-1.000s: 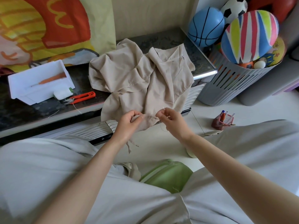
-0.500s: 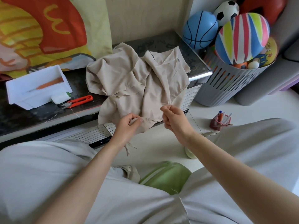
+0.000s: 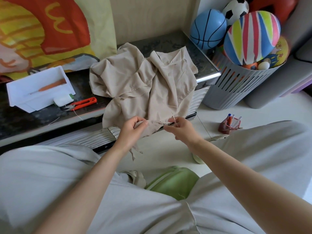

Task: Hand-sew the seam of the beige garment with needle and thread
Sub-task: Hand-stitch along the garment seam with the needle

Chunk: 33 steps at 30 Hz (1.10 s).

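- The crumpled beige fabric garment (image 3: 143,85) is spread on the dark stone desk (image 3: 25,122), with its lower edge hung over the front.
- That edge is pinched by the left hand (image 3: 133,130).
- A thin pale thread (image 3: 175,121) is pinched by the right hand (image 3: 183,130).

Soft even daylight, faint shadows; wide-angle bending at edges; striped ball (image 3: 252,37) slightly blurred, perhaps motion.

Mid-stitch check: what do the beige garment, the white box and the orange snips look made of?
Beige garment: thin matte woven cloth, judging by soft creases and frayed edge threads. White box: probably moulded plastic, smooth, faintly glossy walls. Orange snips: handles look plastic; the small grey tips seem metal.
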Each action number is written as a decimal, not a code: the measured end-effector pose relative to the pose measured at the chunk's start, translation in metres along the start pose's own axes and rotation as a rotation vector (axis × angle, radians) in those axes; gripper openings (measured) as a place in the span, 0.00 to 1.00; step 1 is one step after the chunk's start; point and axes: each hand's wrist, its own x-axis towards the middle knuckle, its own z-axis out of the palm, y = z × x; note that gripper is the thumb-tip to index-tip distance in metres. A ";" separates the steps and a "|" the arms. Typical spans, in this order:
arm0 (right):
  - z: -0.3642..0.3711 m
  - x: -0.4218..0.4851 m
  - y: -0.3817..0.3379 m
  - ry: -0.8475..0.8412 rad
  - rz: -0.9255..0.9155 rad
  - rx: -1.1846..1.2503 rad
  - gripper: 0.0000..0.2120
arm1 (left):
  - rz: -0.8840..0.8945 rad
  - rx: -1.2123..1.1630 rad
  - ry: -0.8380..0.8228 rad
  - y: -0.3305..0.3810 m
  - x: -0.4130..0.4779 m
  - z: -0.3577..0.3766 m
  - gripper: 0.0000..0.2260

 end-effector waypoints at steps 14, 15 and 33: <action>0.034 -0.002 -0.015 -0.035 -0.156 -0.120 0.11 | -0.020 -0.074 -0.018 0.009 -0.004 0.001 0.07; 0.033 -0.003 -0.016 -0.021 -0.155 -0.103 0.11 | -0.020 -0.065 -0.014 0.009 -0.004 0.001 0.06; 0.003 -0.011 0.010 0.004 -0.076 -0.265 0.04 | -0.019 -0.014 0.010 0.009 -0.004 0.000 0.06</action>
